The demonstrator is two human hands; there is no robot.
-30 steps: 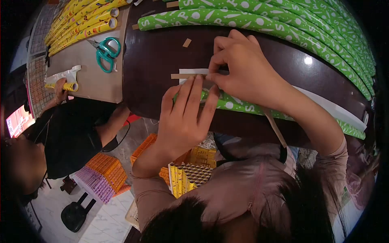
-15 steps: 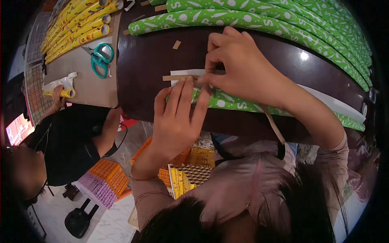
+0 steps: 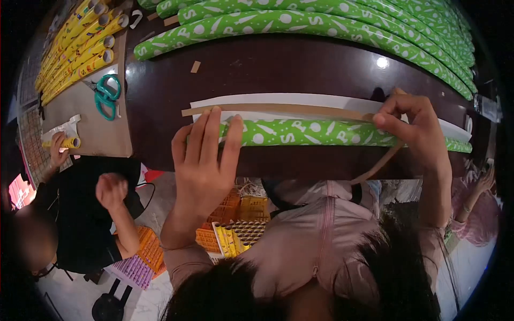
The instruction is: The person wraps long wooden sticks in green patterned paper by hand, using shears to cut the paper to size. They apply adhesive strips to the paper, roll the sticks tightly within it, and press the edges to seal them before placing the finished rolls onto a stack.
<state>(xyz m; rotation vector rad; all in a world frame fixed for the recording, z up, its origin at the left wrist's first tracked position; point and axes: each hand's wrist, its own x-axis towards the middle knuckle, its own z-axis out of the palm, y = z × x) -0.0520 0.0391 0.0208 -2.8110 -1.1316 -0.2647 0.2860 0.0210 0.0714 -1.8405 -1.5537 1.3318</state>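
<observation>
My left hand (image 3: 206,155) lies flat, fingers pinning one green patterned paper roll (image 3: 321,132) at the near edge of the dark glossy table (image 3: 267,75). My right hand (image 3: 415,128) pinches one thin brown tape strip (image 3: 278,109) running along the white paper edge (image 3: 300,99). Behind: several more green rolls (image 3: 300,21). Left: five-ish yellow rolls (image 3: 75,48), one pair of teal scissors (image 3: 107,96).

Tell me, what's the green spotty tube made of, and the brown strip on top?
The green tube looks like rolled glossy printed paper: light glints on it, and a white paper edge shows beside it. The brown strip seems matte tape or paper backing, thin and bending by the right hand. The left hand presses the tube's end.
</observation>
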